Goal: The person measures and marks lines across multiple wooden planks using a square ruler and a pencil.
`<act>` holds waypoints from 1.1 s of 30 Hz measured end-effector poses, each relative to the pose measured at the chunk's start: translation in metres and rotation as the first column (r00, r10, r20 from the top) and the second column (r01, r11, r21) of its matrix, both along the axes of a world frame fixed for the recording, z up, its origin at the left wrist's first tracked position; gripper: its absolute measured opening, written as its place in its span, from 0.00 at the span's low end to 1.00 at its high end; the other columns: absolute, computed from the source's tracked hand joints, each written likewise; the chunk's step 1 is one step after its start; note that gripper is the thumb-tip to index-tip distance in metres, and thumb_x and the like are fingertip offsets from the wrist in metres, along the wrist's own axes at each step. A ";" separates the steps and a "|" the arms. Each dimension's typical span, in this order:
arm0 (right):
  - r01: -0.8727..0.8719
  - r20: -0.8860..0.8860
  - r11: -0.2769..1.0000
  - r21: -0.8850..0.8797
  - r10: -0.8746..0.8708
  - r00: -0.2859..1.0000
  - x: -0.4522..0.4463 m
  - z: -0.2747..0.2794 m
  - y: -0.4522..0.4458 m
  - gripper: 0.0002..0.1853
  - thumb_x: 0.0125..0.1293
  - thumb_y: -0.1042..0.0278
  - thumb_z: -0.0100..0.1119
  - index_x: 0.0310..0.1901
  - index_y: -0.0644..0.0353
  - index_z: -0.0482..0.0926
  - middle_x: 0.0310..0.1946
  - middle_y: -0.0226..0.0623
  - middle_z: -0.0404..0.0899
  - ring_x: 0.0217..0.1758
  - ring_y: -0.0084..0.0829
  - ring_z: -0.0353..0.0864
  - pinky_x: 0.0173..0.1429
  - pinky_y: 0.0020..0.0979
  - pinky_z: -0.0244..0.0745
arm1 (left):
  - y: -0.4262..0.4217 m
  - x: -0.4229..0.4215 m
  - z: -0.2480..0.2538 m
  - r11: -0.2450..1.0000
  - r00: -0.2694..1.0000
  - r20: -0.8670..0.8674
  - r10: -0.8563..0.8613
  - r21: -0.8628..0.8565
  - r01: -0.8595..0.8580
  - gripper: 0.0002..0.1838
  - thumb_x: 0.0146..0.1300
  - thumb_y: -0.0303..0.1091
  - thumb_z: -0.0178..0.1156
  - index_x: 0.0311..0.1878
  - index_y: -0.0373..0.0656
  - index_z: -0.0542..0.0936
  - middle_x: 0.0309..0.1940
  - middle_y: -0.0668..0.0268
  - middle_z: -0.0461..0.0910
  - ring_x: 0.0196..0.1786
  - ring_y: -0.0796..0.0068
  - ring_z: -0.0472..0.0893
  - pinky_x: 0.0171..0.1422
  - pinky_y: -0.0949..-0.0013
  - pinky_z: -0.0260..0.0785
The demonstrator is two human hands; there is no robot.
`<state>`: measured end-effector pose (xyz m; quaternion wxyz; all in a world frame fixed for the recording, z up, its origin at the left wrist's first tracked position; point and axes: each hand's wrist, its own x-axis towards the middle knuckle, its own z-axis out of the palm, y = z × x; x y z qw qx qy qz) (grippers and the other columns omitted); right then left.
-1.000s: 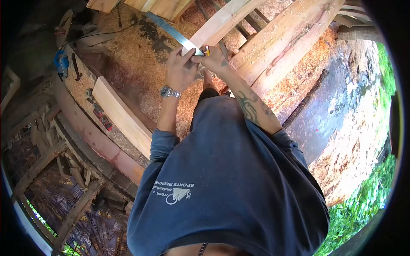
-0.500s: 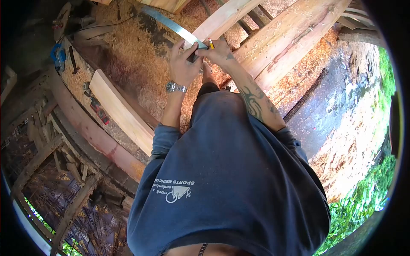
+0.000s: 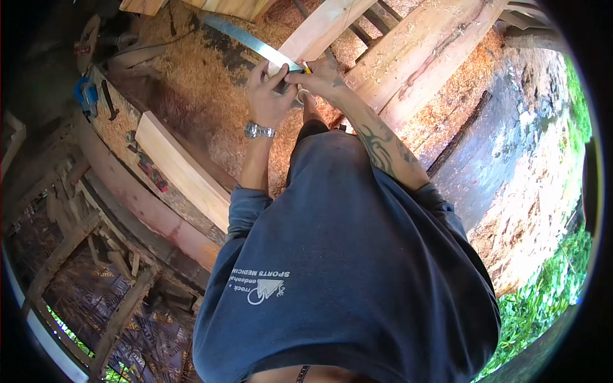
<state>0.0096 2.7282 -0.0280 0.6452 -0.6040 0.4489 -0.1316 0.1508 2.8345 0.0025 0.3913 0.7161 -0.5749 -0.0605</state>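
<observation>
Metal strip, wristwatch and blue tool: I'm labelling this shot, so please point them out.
Metal strip [image 3: 253, 43]: head view, middle of its flat face.
Wristwatch [image 3: 251, 129]: head view, its case.
Blue tool [image 3: 90, 96]: head view, its blue body.

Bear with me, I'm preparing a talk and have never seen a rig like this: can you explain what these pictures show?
There is no machine here: a person works with two bare hands. The only camera is on their head, looking down past the dark blue shirt, so the chest fills the lower middle.

The left hand, with a watch on its wrist, and the right hand meet at the near end of a long metal strip. A small yellow thing, perhaps a pencil, shows at the right hand.

The strip's near end is by the end of a narrow board. A wide plank lies right of it, with wood shavings around. At left are a pale board and a blue tool.
</observation>
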 end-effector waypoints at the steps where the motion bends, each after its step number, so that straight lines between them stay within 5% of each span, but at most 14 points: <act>1: -0.015 -0.026 1.000 -0.004 0.015 1.000 0.000 0.001 -0.001 0.31 0.54 0.47 0.76 0.55 0.60 0.88 0.46 0.50 0.90 0.50 0.39 0.90 0.55 0.38 0.82 | 0.000 -0.001 0.001 1.000 1.000 -0.001 0.003 0.002 -0.003 0.25 0.50 0.32 0.78 0.55 0.46 0.92 0.60 0.54 0.82 0.57 0.56 0.84 0.60 0.61 0.79; 8: -0.058 0.053 0.987 0.152 0.051 0.997 -0.004 0.010 -0.003 0.26 0.60 0.51 0.74 0.54 0.60 0.89 0.45 0.47 0.90 0.46 0.38 0.90 0.52 0.37 0.81 | 0.001 -0.002 0.007 0.998 0.998 -0.054 0.016 0.056 -0.013 0.24 0.51 0.32 0.78 0.55 0.45 0.91 0.59 0.55 0.82 0.57 0.57 0.84 0.62 0.59 0.78; 11: -0.006 0.005 0.994 -0.111 0.007 1.000 -0.016 0.048 0.000 0.22 0.65 0.52 0.69 0.52 0.63 0.89 0.44 0.44 0.90 0.43 0.37 0.89 0.49 0.35 0.81 | 0.002 0.001 0.008 0.997 1.000 -0.029 0.000 0.072 0.002 0.24 0.51 0.33 0.80 0.55 0.46 0.92 0.60 0.55 0.81 0.57 0.57 0.83 0.63 0.59 0.78; 14: 0.251 0.033 0.966 0.060 -0.253 0.967 -0.027 0.013 -0.015 0.25 0.78 0.45 0.58 0.51 0.64 0.89 0.33 0.34 0.81 0.29 0.28 0.79 0.36 0.28 0.78 | 0.003 0.001 0.002 0.999 0.999 -0.033 0.010 0.052 -0.008 0.24 0.51 0.35 0.81 0.55 0.47 0.92 0.61 0.55 0.80 0.58 0.56 0.83 0.63 0.59 0.78; 17: 0.370 0.292 0.870 0.325 -0.465 0.836 -0.044 0.017 -0.029 0.37 0.82 0.36 0.45 0.50 0.68 0.89 0.31 0.36 0.79 0.32 0.28 0.78 0.40 0.29 0.83 | 0.003 0.003 0.000 0.999 1.000 0.000 -0.002 0.044 0.002 0.25 0.51 0.37 0.82 0.55 0.47 0.92 0.60 0.54 0.80 0.58 0.56 0.83 0.63 0.59 0.77; 18: 0.438 0.298 0.840 0.322 -0.528 0.795 -0.042 0.023 -0.034 0.42 0.83 0.34 0.37 0.42 0.68 0.90 0.33 0.42 0.85 0.31 0.29 0.83 0.36 0.31 0.86 | 0.003 0.004 0.001 0.999 1.000 -0.001 0.000 0.053 0.000 0.25 0.51 0.37 0.82 0.55 0.46 0.92 0.60 0.54 0.80 0.59 0.55 0.82 0.64 0.58 0.77; 25: 0.247 0.206 0.969 -0.031 -0.235 0.950 -0.049 0.063 -0.033 0.44 0.85 0.32 0.29 0.47 0.67 0.88 0.30 0.38 0.84 0.28 0.26 0.82 0.34 0.28 0.83 | 0.006 0.008 0.003 0.993 1.000 0.015 -0.010 0.118 0.008 0.25 0.50 0.38 0.82 0.54 0.43 0.92 0.62 0.53 0.79 0.60 0.54 0.82 0.67 0.57 0.75; 29: 0.214 0.207 0.916 -0.341 -0.149 0.967 -0.036 0.060 0.002 0.34 0.84 0.42 0.38 0.48 0.64 0.88 0.32 0.40 0.86 0.30 0.30 0.84 0.35 0.31 0.80 | 0.012 0.020 -0.030 0.990 1.000 -0.002 0.016 0.137 -0.015 0.26 0.49 0.32 0.85 0.54 0.39 0.91 0.64 0.56 0.79 0.64 0.57 0.79 0.69 0.60 0.75; 33: 0.303 0.342 0.874 -0.380 -0.171 0.924 -0.024 0.043 0.020 0.26 0.81 0.47 0.47 0.46 0.62 0.88 0.34 0.43 0.87 0.35 0.36 0.86 0.41 0.35 0.81 | 0.005 0.015 -0.005 0.989 0.997 0.063 -0.045 0.144 0.036 0.26 0.53 0.32 0.84 0.57 0.42 0.90 0.65 0.52 0.77 0.64 0.54 0.80 0.66 0.60 0.78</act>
